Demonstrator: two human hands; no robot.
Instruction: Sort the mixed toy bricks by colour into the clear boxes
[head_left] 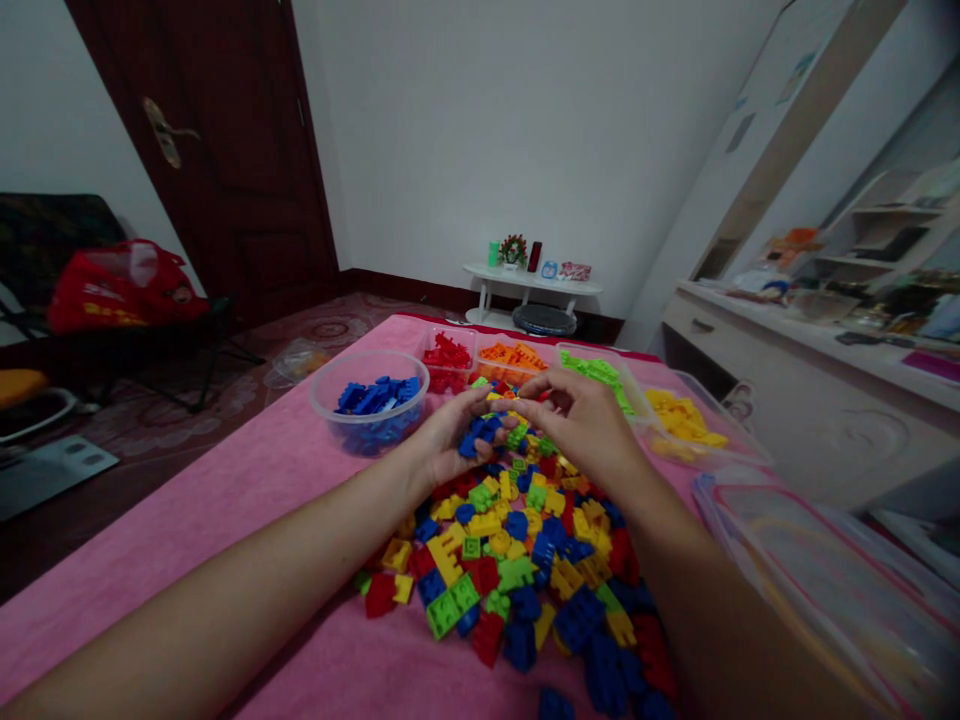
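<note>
My left hand (454, 440) is curled palm up around blue toy bricks (480, 434) at the far side of the pile. Close beside it, my right hand (577, 405) has its fingers bent toward the left fingertips; whatever is between them is too small to make out. Below both hands spreads a loose pile of toy building bricks (517, 525) in blue, yellow, red and green. Nearest to the left hand stands a round clear tub (319, 405) with blue bricks in it.
Behind the pile are clear boxes of red bricks (448, 355), orange bricks (514, 356), green bricks (596, 375) and yellow bricks (684, 417). Clear lids (825, 580) lie at the right on the pink cloth (300, 560). A low white table (532, 282) stands by the wall.
</note>
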